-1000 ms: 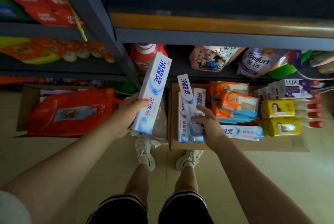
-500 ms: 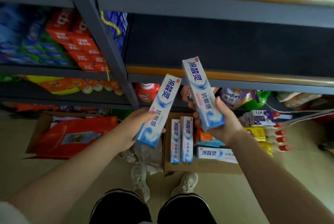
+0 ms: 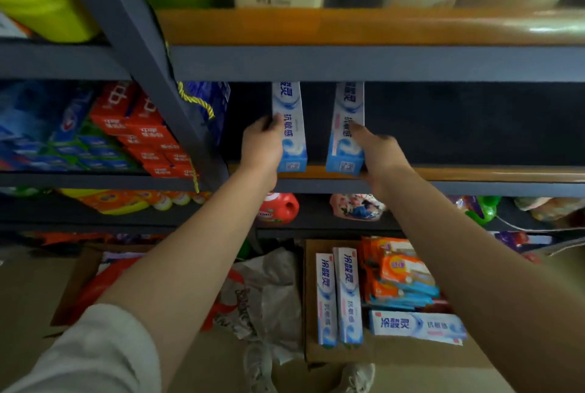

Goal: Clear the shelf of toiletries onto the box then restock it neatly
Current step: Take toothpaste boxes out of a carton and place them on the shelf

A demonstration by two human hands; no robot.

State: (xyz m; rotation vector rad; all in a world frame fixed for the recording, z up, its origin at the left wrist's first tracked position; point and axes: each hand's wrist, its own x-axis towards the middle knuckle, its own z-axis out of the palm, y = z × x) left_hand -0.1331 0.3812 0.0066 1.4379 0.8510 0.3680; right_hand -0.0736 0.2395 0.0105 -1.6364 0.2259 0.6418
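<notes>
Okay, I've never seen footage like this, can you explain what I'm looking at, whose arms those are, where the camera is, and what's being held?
There's no machine: the camera sits on a person's head, looking forward and down, so the arms are their own. The left hand grips one blue-and-white toothpaste box, and the right hand holds a second toothpaste box. Both boxes rest on the dark middle shelf, side by side with a gap between them. Below, on the floor, a cardboard box carries more toothpaste boxes and orange packs.

Toothpaste boxes white-blue, swirl pattern; shelf edge orange-brown; neighbouring cartons red; bottle red.
</notes>
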